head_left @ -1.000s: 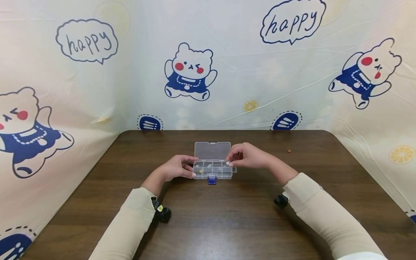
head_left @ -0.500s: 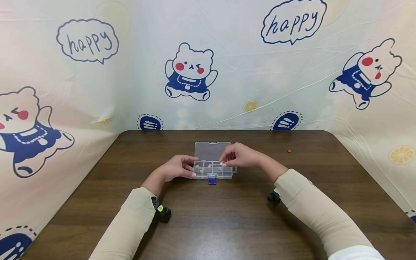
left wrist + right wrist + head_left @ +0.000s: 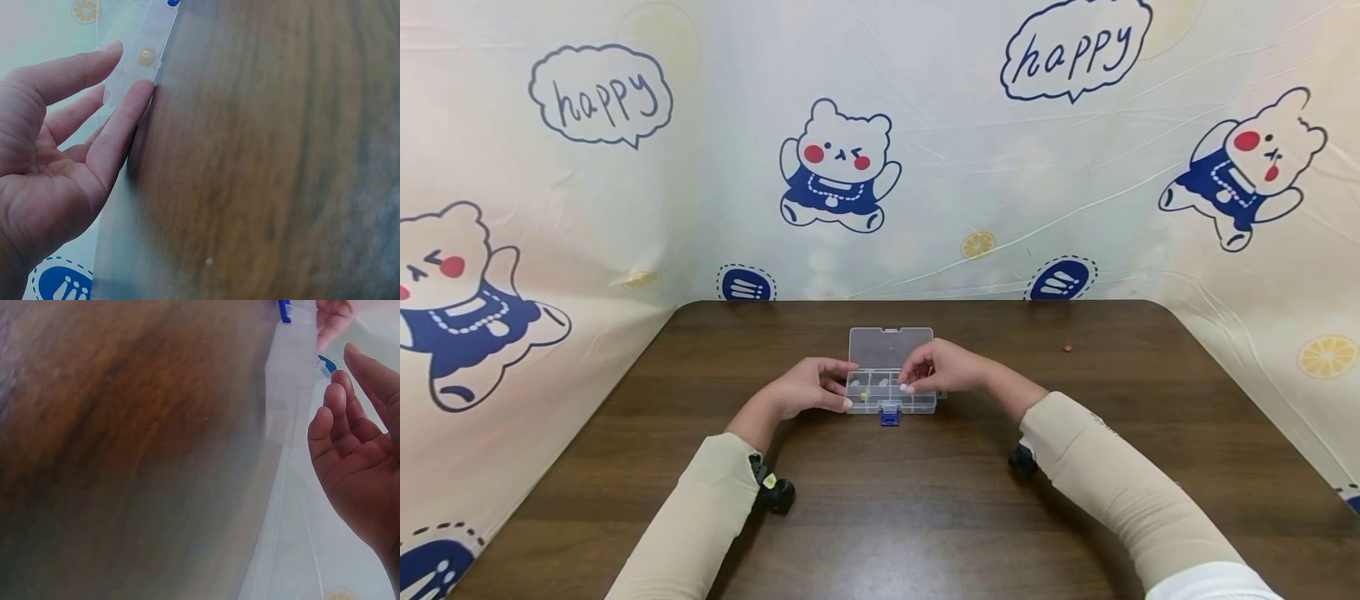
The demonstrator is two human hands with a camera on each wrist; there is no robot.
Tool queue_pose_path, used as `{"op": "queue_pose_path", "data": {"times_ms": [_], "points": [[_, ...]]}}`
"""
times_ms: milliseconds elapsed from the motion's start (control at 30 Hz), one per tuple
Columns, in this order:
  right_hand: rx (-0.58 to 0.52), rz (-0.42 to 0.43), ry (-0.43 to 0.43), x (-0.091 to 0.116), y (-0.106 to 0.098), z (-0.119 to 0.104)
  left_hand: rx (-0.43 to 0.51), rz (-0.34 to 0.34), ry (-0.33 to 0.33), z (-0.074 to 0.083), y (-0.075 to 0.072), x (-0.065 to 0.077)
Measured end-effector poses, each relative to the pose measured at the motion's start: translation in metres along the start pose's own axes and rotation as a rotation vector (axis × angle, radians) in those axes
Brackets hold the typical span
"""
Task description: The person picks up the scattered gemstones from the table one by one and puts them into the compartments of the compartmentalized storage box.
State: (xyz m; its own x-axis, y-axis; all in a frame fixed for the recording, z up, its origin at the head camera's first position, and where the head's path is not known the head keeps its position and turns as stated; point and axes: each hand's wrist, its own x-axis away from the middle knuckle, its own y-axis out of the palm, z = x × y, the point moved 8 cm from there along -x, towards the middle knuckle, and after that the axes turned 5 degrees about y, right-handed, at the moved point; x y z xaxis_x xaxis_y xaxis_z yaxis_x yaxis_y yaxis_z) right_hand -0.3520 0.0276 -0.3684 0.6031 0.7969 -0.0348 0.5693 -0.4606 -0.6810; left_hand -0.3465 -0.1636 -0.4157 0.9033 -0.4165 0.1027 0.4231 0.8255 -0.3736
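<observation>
A clear plastic compartment box (image 3: 891,400) sits on the table with its lid (image 3: 891,343) raised at the back and a blue latch (image 3: 890,417) at the front. My left hand (image 3: 808,387) holds its left end, thumb at the front corner, fingers at the back. In the left wrist view, a yellow piece (image 3: 147,57) shows through the wall. Over the box's right half, my right hand (image 3: 951,367) pinches a small white piece (image 3: 902,387) between thumb and fingertips. White pieces (image 3: 883,383) also lie in back compartments. The right wrist view hides the pinched piece.
A small orange-brown piece (image 3: 1067,348) lies on the wooden table (image 3: 880,492), toward the back right. A printed cloth (image 3: 925,275) with bears hangs behind the table and along its sides.
My right hand has moved left and lower with the white piece, from the box's right end to over the compartments right of the middle. My left hand has stayed at the box.
</observation>
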Motion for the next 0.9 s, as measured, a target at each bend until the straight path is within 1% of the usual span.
{"op": "queue_pose_path", "data": {"times_ms": [400, 567, 900], "points": [[0.024, 0.004, 0.038, -0.0027, 0.0046, 0.0080, -0.004, -0.008, 0.006, 0.0000, 0.0006, -0.0006], [0.015, 0.008, 0.043, -0.0017, 0.0042, 0.0078, 0.002, 0.005, -0.003, -0.0004, -0.0001, -0.0008], [0.022, 0.060, 0.061, 0.0039, -0.0020, 0.0074, -0.005, 0.010, -0.002, -0.0003, -0.0002, 0.0006]]}}
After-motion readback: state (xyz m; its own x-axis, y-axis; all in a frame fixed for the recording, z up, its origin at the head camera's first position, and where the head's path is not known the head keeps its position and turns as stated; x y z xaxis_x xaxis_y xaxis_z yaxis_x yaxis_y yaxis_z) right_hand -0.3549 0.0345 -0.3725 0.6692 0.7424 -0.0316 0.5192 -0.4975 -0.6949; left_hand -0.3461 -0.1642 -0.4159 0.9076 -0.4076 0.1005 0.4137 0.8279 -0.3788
